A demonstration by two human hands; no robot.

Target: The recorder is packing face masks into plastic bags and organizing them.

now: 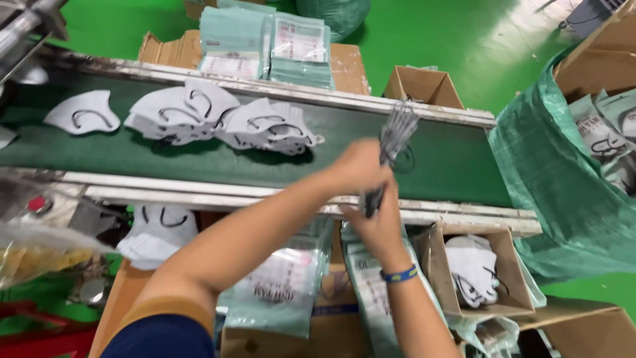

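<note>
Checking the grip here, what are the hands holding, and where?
Both hands pinch a blurred grey stack of face masks by its lower end.

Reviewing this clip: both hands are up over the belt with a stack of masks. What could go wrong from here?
1. The stack of masks is held on edge between the left hand and right hand; blurred, so the grip is unclear, and pieces might slip onto the green belt.
2. Two heaps of white masks lie upstream and may bunch together.
3. Dangling ear loops could perhaps snag on the belt's worn rail.

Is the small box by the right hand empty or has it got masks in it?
Not empty: the box is open-topped, with white masks inside.
</note>
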